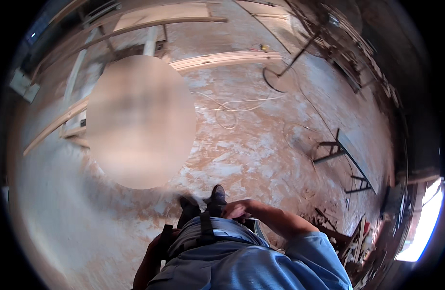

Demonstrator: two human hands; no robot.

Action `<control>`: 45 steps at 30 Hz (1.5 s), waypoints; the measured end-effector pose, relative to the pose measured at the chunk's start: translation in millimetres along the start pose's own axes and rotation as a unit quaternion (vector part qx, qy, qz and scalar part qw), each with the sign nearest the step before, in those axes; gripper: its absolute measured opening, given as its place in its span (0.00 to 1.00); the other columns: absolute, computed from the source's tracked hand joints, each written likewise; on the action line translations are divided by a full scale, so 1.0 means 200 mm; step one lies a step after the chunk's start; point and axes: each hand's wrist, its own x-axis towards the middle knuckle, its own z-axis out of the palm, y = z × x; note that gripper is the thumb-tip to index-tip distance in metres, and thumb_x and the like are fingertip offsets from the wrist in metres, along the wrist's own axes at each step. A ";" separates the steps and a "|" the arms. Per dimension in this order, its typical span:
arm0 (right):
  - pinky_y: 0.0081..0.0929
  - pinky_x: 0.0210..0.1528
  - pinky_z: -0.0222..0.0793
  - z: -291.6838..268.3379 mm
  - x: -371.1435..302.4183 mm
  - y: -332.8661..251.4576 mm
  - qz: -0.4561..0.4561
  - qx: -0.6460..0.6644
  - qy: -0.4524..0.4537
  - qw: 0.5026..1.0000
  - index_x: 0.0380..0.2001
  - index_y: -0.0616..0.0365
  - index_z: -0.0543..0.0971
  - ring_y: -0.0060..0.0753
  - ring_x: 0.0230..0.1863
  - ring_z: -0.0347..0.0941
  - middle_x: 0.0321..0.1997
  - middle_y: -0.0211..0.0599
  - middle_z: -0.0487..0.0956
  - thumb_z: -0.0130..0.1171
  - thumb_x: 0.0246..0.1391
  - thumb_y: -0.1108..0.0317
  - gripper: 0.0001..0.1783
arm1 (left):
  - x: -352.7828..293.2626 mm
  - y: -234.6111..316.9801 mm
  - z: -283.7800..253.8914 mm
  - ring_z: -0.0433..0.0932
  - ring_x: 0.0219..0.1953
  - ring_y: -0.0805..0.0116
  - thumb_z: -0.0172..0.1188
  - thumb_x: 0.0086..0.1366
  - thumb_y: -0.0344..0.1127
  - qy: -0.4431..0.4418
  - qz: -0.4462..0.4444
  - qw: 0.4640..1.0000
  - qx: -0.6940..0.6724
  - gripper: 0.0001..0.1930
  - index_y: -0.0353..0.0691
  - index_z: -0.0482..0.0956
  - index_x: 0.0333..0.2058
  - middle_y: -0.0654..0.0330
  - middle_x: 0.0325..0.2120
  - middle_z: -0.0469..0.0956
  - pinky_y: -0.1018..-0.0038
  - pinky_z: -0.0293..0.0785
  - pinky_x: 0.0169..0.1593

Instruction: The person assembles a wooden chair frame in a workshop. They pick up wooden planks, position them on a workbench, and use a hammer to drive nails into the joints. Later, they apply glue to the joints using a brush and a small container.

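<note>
My right hand (237, 210) is in front of my waist, above my dark shoe (218, 192). Its fingers look curled in, and whatever they may hold is too small or shaded to name. A pale, narrow edge (255, 226) shows just beside its wrist. My left forearm (154, 253) hangs along my left side, next to a dark strap (167, 234); the hand itself is lost in shadow, its fingers hidden. Ahead to the left, a large blurred oval patch covers part of the view and hides what lies there.
Long wooden boards (227, 59) lie beyond the blurred patch. A white cable (232, 102) loops over the dusty floor. To the right stands a low, narrow bench (355, 157). A pole on a round base (275, 79) stands farther off. Wood scraps (360, 239) are heaped at lower right.
</note>
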 end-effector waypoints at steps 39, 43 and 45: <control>0.20 0.17 0.50 0.61 -0.43 0.02 0.144 0.195 0.100 0.965 0.28 0.42 0.80 0.13 0.18 0.58 0.18 0.13 0.65 0.59 0.55 0.45 0.15 | -0.52 -0.42 -0.56 0.79 0.43 0.70 0.63 0.61 0.41 -0.052 -0.236 0.969 -0.050 0.21 0.36 0.79 0.50 0.58 0.41 0.82 0.68 0.76 0.47; 0.26 0.42 0.71 0.52 -0.26 0.19 0.071 0.145 0.122 0.979 0.50 0.59 0.80 0.23 0.37 0.72 0.38 0.28 0.81 0.58 0.57 0.36 0.35 | -0.44 -0.31 -0.57 0.79 0.43 0.70 0.63 0.61 0.42 -0.045 -0.255 0.965 -0.033 0.22 0.35 0.79 0.50 0.58 0.42 0.82 0.68 0.75 0.47; 0.27 0.35 0.71 0.46 -0.25 0.04 0.053 0.079 0.121 0.988 0.50 0.59 0.80 0.24 0.33 0.73 0.34 0.31 0.80 0.56 0.57 0.33 0.38 | -0.39 -0.22 -0.56 0.79 0.43 0.70 0.63 0.61 0.42 -0.026 -0.253 0.967 -0.023 0.22 0.35 0.79 0.50 0.58 0.42 0.82 0.68 0.75 0.47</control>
